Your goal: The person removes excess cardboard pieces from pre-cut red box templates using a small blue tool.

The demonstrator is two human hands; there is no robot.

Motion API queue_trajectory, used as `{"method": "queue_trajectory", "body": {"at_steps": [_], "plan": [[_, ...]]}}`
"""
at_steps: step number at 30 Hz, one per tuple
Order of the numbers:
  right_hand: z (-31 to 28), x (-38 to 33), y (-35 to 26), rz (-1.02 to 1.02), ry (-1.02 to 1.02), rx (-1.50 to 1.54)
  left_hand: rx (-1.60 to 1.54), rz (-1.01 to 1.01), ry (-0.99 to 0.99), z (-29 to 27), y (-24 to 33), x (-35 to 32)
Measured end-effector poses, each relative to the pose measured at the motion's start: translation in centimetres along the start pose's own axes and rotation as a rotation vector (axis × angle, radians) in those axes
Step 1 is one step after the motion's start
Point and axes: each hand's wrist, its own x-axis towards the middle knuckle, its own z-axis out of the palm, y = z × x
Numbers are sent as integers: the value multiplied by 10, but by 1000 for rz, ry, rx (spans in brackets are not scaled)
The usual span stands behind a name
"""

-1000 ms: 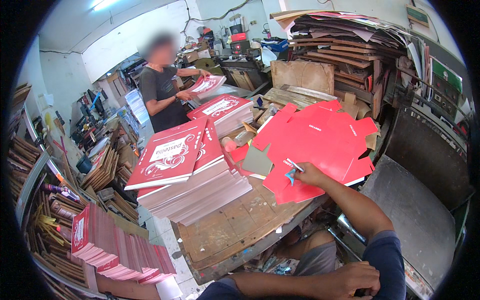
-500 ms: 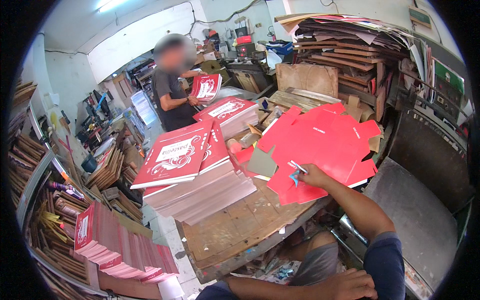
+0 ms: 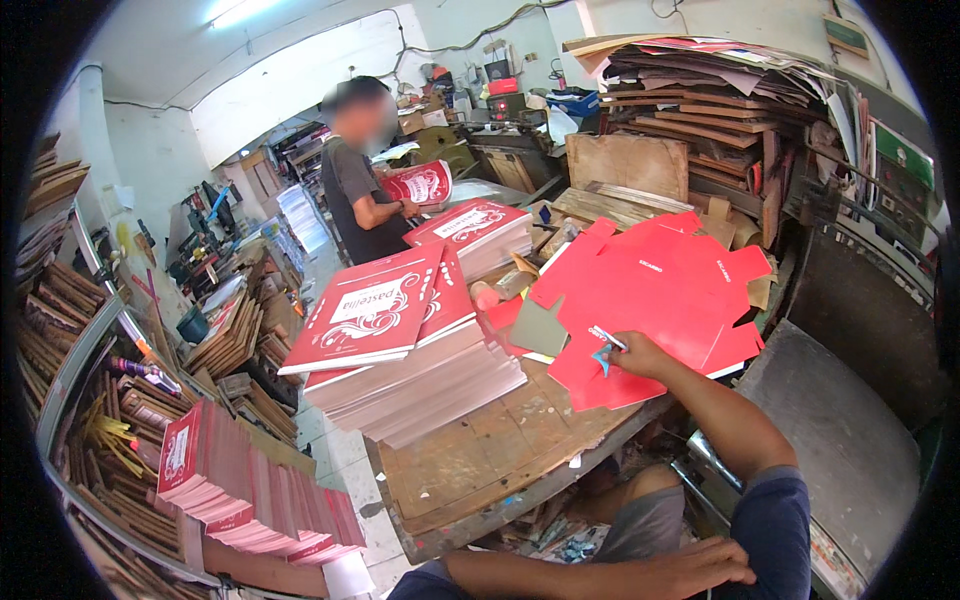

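Note:
My right hand [image 3: 642,357] pinches a slim white pen-like tool [image 3: 612,341]. It sits over the near-left part of a red die-cut cardboard sheet [image 3: 650,290], which has tabs and notches along its edges. A small bright blue patch [image 3: 602,358] shows on the red surface by the tool; whether it is a separate piece I cannot tell. Across my lap lies my left forearm. My left hand [image 3: 715,566] rests against my right upper arm with fingers curled, and nothing shows in it.
Left of the red sheet, a tall stack of printed red sheets [image 3: 415,385] stands on the worn wooden table [image 3: 490,450]. Behind it, a co-worker [image 3: 360,190] handles a red printed sheet [image 3: 417,184]. More red stacks [image 3: 235,490] sit low at left. A metal panel [image 3: 830,400] slopes at right.
The view has shifted slightly, moving the scene a little right. The co-worker's red sheet now looks curved. My right hand stays on the same part of the red cardboard.

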Motion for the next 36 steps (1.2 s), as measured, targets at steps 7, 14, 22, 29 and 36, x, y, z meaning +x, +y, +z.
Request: {"method": "queue_trajectory", "body": {"at_steps": [7,14,22,29,36], "plan": [[1,-1,-1,-20,1,16,32,53,-178,-2,-17,-2],[1,-1,-3,-50,-15,-38,-232,7,-314,-5,-3,-2],[-5,-6,-15,-48,-21,-64,-130,-212,-125,0,-15,21],[-5,-7,-13,-39,-17,-48,105,44,-46,11,-21,29],[-3,-3,-7,-36,-16,-83,179,16,-11,7,-12,32]]}}
